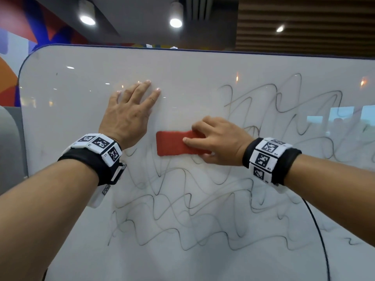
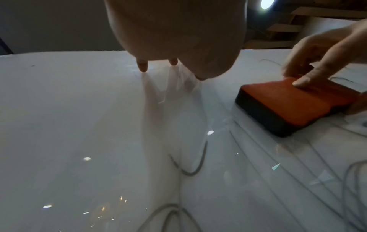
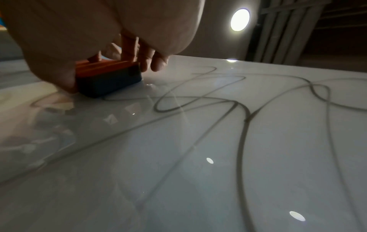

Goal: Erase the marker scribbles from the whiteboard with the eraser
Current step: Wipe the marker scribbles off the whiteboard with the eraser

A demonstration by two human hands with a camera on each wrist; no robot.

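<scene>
A white whiteboard [image 1: 81,88] with rounded corners fills the head view. Black marker scribbles [image 1: 182,209] cover its lower middle and right side [image 3: 244,119]. The upper left part is wiped clean. My right hand [image 1: 215,138] grips a red eraser [image 1: 174,144] with a dark felt base [image 2: 278,124] and holds it flat against the board. Fingers curl over its top edge and the thumb is under its lower edge [image 3: 111,73]. My left hand [image 1: 129,110] lies flat on the clean area, fingers spread, just left of and above the eraser [image 2: 294,100].
A thin black cable [image 1: 320,240] hangs down in front of the board at lower right. The board's dark top edge [image 1: 203,50] runs below ceiling lights. A grey chair back [image 1: 10,142] stands at the far left.
</scene>
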